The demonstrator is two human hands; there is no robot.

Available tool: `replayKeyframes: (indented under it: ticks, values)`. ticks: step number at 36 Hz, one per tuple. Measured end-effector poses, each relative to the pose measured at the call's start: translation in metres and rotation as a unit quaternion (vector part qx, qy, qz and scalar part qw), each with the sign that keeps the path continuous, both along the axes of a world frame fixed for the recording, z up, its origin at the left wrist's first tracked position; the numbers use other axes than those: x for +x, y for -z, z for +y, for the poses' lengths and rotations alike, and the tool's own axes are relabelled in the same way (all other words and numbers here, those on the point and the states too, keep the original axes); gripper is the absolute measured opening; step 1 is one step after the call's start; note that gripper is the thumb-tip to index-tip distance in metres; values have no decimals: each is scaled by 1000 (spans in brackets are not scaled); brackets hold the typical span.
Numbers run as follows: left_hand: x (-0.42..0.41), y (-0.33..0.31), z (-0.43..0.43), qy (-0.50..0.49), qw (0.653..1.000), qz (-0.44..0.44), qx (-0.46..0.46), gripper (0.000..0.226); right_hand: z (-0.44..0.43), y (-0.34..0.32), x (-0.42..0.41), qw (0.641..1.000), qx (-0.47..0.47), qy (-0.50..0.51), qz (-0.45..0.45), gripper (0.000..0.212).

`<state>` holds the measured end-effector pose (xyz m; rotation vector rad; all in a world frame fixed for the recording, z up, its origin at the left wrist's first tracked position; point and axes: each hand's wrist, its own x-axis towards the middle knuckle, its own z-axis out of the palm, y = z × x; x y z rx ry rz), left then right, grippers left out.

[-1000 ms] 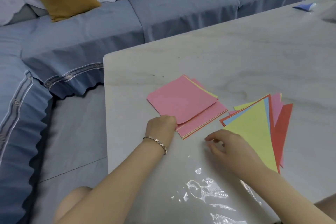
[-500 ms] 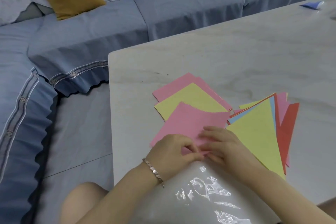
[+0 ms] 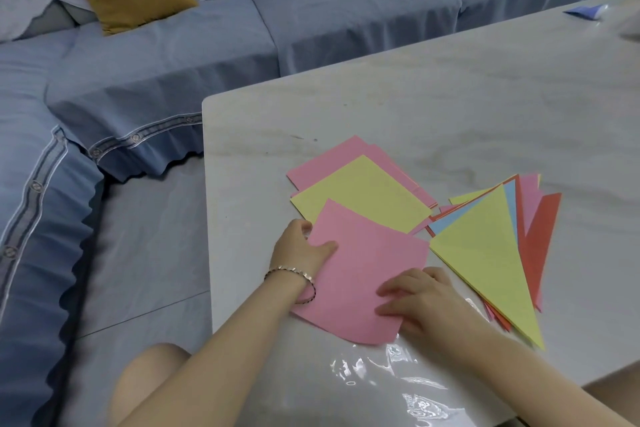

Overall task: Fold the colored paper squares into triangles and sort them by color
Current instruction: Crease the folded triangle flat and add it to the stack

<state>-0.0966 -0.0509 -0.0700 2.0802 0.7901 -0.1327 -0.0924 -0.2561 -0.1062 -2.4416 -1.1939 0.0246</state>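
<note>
I've slid the pink sheet (image 3: 363,274) off the stack (image 3: 360,194) toward me on the table (image 3: 450,97); left hand (image 3: 298,253) pinches its edge, right hand (image 3: 426,302) presses flat, so folding comes next

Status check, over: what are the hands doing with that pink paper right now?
Left hand grips pink sheet at its edge. Right hand presses flat on it. Sheet not yet folded, overlapping yellow square. Nothing in the way.

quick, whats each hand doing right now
left hand: pinches the pink sheet at its left edge, thumb on top
right hand: open, fingers resting flat on the same sheet
</note>
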Motion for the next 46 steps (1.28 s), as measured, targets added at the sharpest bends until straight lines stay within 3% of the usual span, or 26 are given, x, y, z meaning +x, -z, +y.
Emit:
replayKeyframes:
  ticks: [3, 6, 10, 13, 18, 22, 30, 33, 38, 46]
  values:
    - [2, 0, 1, -4, 999, -50, 5, 4, -1, -5, 2, 1000, -1, -16, -6, 19]
    - [1, -2, 1, 3, 996, -84, 43, 11, -6, -5, 6, 999, 31, -30, 27, 18]
    - [-5, -5, -2, 13, 992, -107, 66, 12, -9, -20, 13, 987, 2, -31, 159, 29]
    - [-13, -8, -2, 30, 987, -139, 71, 13, -9, -28, 18, 984, 32, -23, 174, 26]
    - [-27, -22, -6, 95, 979, -182, 3, 21, 4, -46, 22, 969, 175, 90, 147, 6]
    - [-37, -33, -11, 150, 970, -192, -25, 27, 14, -65, 21, 928, 260, 164, 212, 16]
    - [-45, -47, -27, 95, 961, -242, -90, 19, 18, -75, 15, 886, 308, 194, 287, 7]
    - [-47, -47, -35, 87, 949, -297, -58, 33, 19, -79, 12, 881, 310, 190, 303, 8]
    - [-46, -44, -43, 43, 926, -375, -7, 31, 20, -83, 7, 875, 317, 192, 311, 10]
    - [-43, -44, -41, 13, 936, -350, -40, 44, 28, -82, 6, 868, 357, 196, 283, 29]
